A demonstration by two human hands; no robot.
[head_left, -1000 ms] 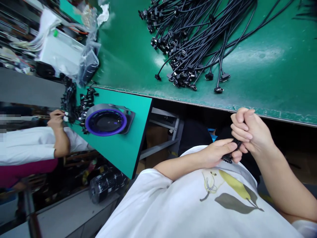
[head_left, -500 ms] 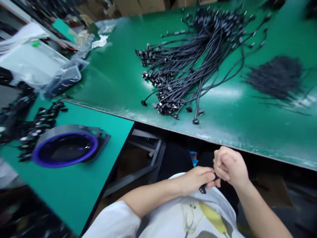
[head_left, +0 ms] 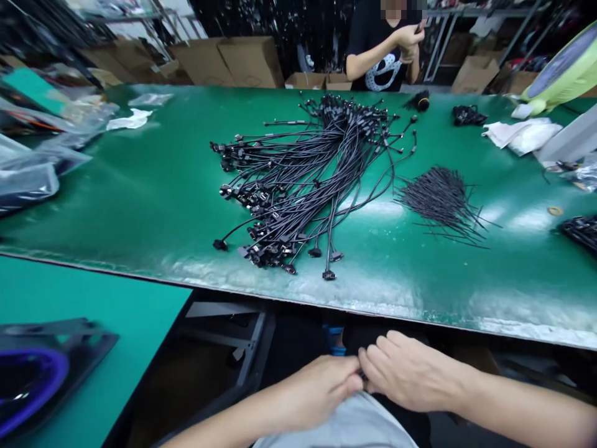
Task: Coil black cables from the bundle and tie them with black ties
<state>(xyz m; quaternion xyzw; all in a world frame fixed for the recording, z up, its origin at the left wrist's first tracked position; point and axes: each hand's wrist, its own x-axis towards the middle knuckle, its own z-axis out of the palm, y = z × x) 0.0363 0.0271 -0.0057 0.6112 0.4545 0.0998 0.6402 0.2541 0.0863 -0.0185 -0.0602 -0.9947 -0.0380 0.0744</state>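
Both hands close together, low at the near side of the green table point(head_left: 140, 186), just short of its edge, above the wearer's light-coloured shirt point(head_left: 342, 426). Left hand point(head_left: 317, 392): fingers bent, thumb and forefinger pinched on a small black piece point(head_left: 364, 374), mostly hidden (only a dark sliver shows, can't tell which part). Right hand point(head_left: 401, 370): closed, back of hand up, fingers curled down against the left fingertips; can't tell if it grips the piece too. So the piece sits right between the two hands, at the fingertips, off the table.

Black cable bundle point(head_left: 338, 158) lies on the table beyond the hands, running from ahead of them toward the left, well apart from both. Its nearer connectors, one point(head_left: 329, 274) close to the table edge, are untouched. Pile of thin black strips point(head_left: 438, 199) is right of the bundle, farther out than the right hand. Side table point(head_left: 135, 317) at left, lower, carries a purple-rimmed object point(head_left: 58, 367), cut off by the frame. Across the table, a co-worker point(head_left: 382, 62) in a dark top has both hands raised and near each other; what they hold is too small to tell.
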